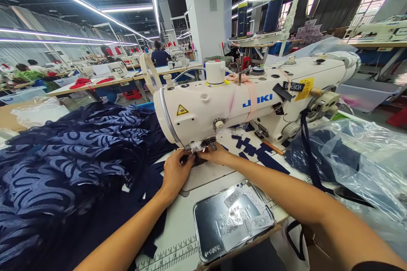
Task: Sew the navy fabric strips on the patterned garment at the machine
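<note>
A white sewing machine (203,110) with blue lettering stands across the table. At its needle end, my left hand (178,169) is bent with thumb and fingers closed around something dark and small that I cannot make out. My right hand (218,154) reaches in under the machine head from the right, its fingertips mostly hidden behind the needle parts. Both hands are close together above the metal plate (206,176). Dark patterned fabric (79,156) is heaped left of my left hand. Small navy fabric pieces (248,146) lie right of the needle area.
A metal tin lid (233,220) with labels lies at the front table edge. Clear plastic bags (375,161) cover the right side. An orange-handled tool (272,147) lies by the machine base. Thread cones (272,15) stand behind. A person (160,56) sits farther back.
</note>
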{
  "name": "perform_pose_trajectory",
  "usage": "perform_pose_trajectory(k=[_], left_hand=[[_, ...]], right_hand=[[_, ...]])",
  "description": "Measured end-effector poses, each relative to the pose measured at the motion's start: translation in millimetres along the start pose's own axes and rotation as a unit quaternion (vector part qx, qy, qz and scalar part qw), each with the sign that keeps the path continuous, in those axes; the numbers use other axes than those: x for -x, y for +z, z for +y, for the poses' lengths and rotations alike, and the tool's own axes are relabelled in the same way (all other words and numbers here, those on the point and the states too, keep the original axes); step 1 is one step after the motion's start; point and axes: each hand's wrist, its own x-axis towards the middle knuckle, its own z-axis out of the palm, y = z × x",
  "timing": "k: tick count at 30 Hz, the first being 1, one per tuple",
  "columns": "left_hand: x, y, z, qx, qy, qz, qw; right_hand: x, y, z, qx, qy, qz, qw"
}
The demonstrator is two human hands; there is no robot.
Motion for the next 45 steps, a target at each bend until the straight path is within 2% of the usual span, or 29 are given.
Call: perform_pose_trajectory(k=[2,5,7,8,11,14,16,20,22,25,27,30,33,35,39,42,45], left_hand=[[8.4,-3.6,-0.2,-0.005,0.09,-0.016,0.996],[17.9,-4.5,0.5,0.042,0.194,-0.111,0.974],[21.5,-3.1,2.7,0.066,0.214,-0.155,0.962],[23.2,-2.4,4.4,0.073,0.217,-0.164,0.959],[29.7,-2.1,11.8,0.091,0.237,-0.187,0.949],[36.6,-3.0,18.0,0.098,0.28,-0.226,0.928],[37.4,-3.1,18.3,0.098,0.294,-0.212,0.927],[26.5,-0.7,8.6,0.077,0.241,-0.086,0.964],[19.2,1.6,2.3,0.053,0.24,-0.081,0.966],[11.6,4.3,-3.6,0.01,0.302,-0.093,0.949],[8.8,3.5,-4.3,-0.021,0.338,-0.065,0.939],[7.3,-1.8,-1.4,-0.067,0.373,-0.011,0.925],[9.2,-6.5,4.3,-0.097,0.405,0.018,0.909],[12.4,-7.0,7.7,-0.091,0.408,0.007,0.908],[19.1,-6.8,9.6,-0.062,0.346,-0.06,0.934],[21.3,-10.2,8.4,-0.049,0.249,-0.091,0.963],[20.9,-14.2,7.5,-0.042,0.166,-0.104,0.98]], right_hand=[[4.2,-17.4,-4.8,0.034,-0.003,-0.107,0.994],[9.6,-39.8,-9.2,0.019,-0.047,-0.28,0.959],[11.2,-46.2,-9.7,-0.011,-0.049,-0.313,0.948],[11.5,-46.3,-9.5,-0.02,-0.039,-0.303,0.952],[11.7,-37.6,-9.6,-0.051,-0.016,-0.217,0.975],[12.6,-25.3,-11.9,-0.058,-0.029,-0.174,0.983],[13.8,-21.4,-13.9,-0.027,-0.047,-0.178,0.983],[20.0,-28.9,-16.2,0.05,-0.065,-0.217,0.973],[27.8,-37.5,-15.4,0.053,-0.054,-0.24,0.968],[46.4,-54.0,-10.3,0.038,-0.043,-0.236,0.97],[62.0,-68.5,-4.0,0.061,-0.036,-0.192,0.979],[87.3,-95.2,6.9,0.164,-0.003,-0.045,0.985],[109.2,-117.9,16.6,0.315,0.037,0.098,0.943],[119.1,-124.3,21.3,0.39,0.061,0.122,0.911],[124.8,-115.4,24.7,0.46,0.084,0.1,0.878],[118.8,-100.9,22.1,0.467,0.056,0.085,0.878],[107.8,-86.8,17.0,0.456,0.021,0.063,0.888]])
